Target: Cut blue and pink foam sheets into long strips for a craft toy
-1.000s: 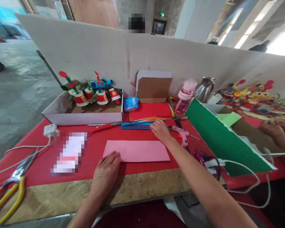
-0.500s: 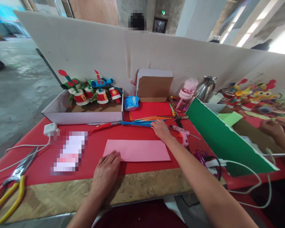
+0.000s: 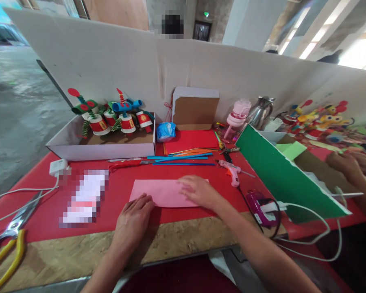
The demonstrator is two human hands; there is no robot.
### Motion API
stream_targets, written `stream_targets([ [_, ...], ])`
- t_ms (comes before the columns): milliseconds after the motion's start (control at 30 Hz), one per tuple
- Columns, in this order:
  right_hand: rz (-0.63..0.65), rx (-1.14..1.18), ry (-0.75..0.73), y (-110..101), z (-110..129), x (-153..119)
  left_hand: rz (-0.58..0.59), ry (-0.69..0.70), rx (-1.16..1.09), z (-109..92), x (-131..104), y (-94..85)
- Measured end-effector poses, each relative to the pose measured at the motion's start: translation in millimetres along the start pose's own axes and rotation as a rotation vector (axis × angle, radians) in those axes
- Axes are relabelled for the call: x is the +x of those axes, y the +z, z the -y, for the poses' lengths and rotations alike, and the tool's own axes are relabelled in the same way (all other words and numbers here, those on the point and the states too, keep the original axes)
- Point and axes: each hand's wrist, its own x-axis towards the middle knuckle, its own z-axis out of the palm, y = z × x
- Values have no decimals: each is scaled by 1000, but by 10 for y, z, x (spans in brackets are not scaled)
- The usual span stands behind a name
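Note:
A pink sheet of paper (image 3: 161,193) lies flat on the red tabletop. Its left front corner is under the fingertips of my left hand (image 3: 134,221), which lies flat with nothing gripped. Over the right half of the sheet is my right hand (image 3: 199,192), fingers apart and slightly bent, holding nothing; whether it touches the paper is unclear. Behind the sheet lie blue strips (image 3: 183,164), spread sideways, with a red-handled tool (image 3: 126,163) at their left. A pink glue gun (image 3: 232,171) lies to the right.
Large yellow-handled scissors (image 3: 15,232) and a blurred-out pale rectangle (image 3: 83,197) lie left. A white box (image 3: 103,151) holds paper-cup figures. A green-sided box (image 3: 286,179), purple device (image 3: 264,209) and cables stand right. Another person's hands (image 3: 347,165) are at far right.
My right hand has let go of the blue strips and come back toward me over the pink sheet. The strips now lie more spread out. The view has shifted slightly.

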Motion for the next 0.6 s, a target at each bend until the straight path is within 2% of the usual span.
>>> stream_targets([
  [133,90,-67,-22,79,257,-252,73,-40,8,-11,68,-67],
  [333,67,-331,105,163,240,-347,94,-3,3,-18,134,-90],
  [500,-12,-272,159,241,173,-371,52,39,-19,-19,171,-126],
  [600,-15,-179,178,255,184,-372,104,64,-56,-58,207,-177],
])
